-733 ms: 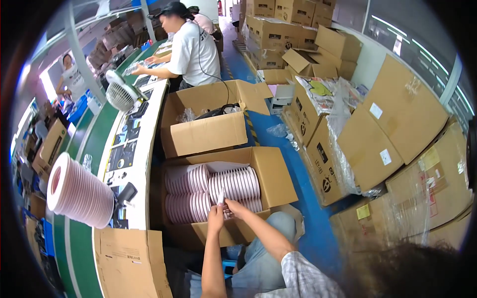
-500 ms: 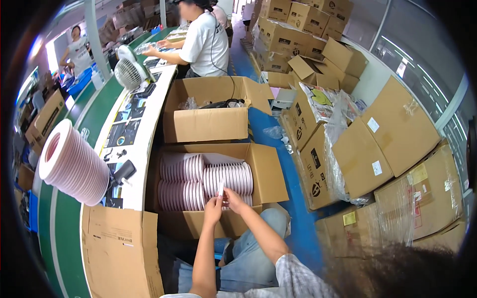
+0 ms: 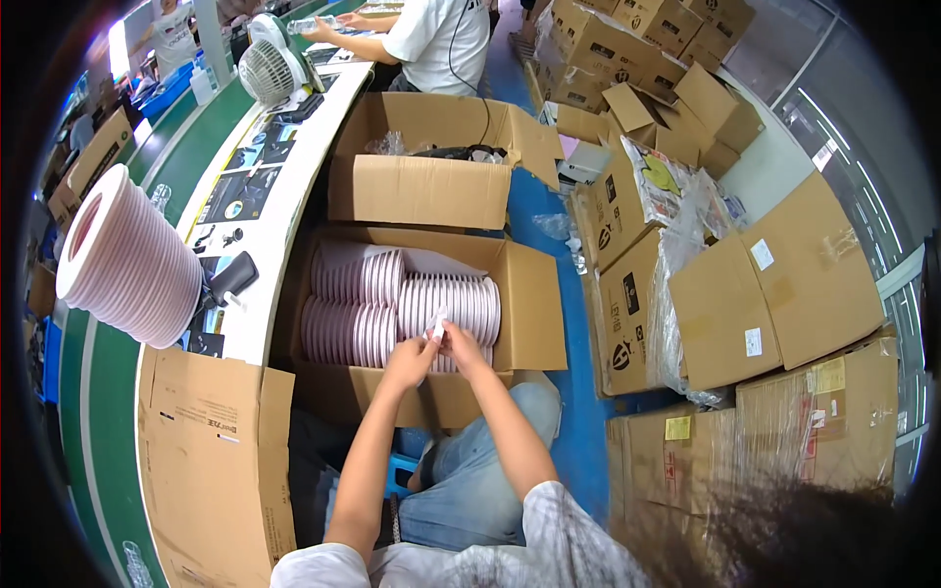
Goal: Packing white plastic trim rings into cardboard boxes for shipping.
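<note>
My left hand (image 3: 410, 363) and my right hand (image 3: 461, 346) meet in front of me, fingers pinched together on a small white piece (image 3: 438, 321). Its kind is too small to make out. Just below them is an open cardboard box (image 3: 535, 306) holding rows of pale pink rings (image 3: 453, 299), stood on edge and packed side by side. A tall leaning stack of similar pink rings (image 3: 132, 263) rests on the white bench at the left.
Along the white bench (image 3: 299, 201) lie a black device (image 3: 232, 274), dark printed sheets and a fan (image 3: 270, 69). Another open box (image 3: 421, 191) stands beyond the rings. A person in white (image 3: 441, 44) works farther off. Large cartons (image 3: 774, 284) line the right side.
My view has shifted, so the boxes and bench sit higher in the picture. The white piece, an upright narrow strip before, now looks shorter between my fingers.
</note>
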Available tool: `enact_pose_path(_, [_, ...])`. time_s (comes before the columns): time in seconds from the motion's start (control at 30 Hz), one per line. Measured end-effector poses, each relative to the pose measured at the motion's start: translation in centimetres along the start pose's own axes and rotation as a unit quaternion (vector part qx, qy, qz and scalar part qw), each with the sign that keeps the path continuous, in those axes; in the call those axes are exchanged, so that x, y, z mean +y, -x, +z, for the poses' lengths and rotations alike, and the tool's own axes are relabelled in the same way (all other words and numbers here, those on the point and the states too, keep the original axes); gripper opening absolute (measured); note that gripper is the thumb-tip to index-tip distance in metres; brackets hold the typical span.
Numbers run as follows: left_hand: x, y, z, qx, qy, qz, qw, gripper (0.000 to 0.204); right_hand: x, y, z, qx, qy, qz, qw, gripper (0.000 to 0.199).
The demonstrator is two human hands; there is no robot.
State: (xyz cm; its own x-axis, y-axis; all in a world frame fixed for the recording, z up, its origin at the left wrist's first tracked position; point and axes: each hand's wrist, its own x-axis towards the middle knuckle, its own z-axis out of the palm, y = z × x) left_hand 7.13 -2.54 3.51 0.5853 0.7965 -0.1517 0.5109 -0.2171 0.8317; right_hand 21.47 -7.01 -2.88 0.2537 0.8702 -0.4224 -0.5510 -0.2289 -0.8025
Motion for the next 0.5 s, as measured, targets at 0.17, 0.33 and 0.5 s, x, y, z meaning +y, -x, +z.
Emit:
enact_pose_path(0.17, [-3.0, -0.9, -1.0, 0.058, 0.063, -0.028, 0.996, 0.05, 0.2, -1.6, 0.2, 0.009, 0.07, -0.028, 0.997, 0.042])
enact_pose_path(0.33, [-4.4, -1.8, -3.0, 0.167, 0.237, -0.08, 0.954, 0.051, -0.2, -3.0, -1.7, 0.05, 0.017, -0.05, 0.997, 0.052])
enact_pose_path(0.5, [-5.7, -2.0, -5.7, 0.173, 0.548, -0.183, 0.798, 0.053, -1.1, -3.6, -1.9, 0.05, 0.016, -0.06, 0.997, 0.053])
